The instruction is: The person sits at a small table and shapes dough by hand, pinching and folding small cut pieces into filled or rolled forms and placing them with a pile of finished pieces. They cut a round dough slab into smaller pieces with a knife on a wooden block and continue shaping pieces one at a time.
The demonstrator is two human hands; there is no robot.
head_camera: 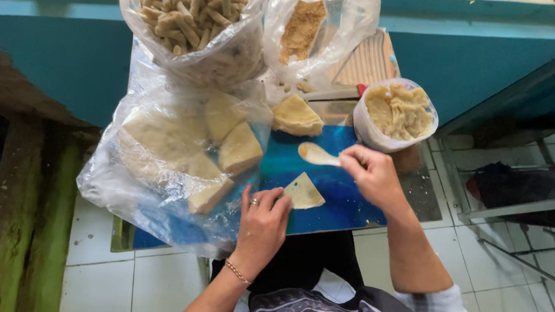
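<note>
Blue desk (pixel 330 183) over white tiled floor | your left hand (pixel 261 224) presses flat the triangle wrapper (pixel 303 192), tip pointing away | your right hand (pixel 373 174) pinches spoon (pixel 316 154), handle lying left-right.

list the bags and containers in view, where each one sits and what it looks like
Clear plastic bag: top left, round, full of tan stick-shaped pieces.
Second clear bag: top centre, nearly empty, brown crumbs inside.
Large flat clear bag: left of the blue board, holding pale yellow wedge-shaped sheets.
White tub: top right of the board, round, filled with beige paste.
No labels, signs or screens show.
</note>
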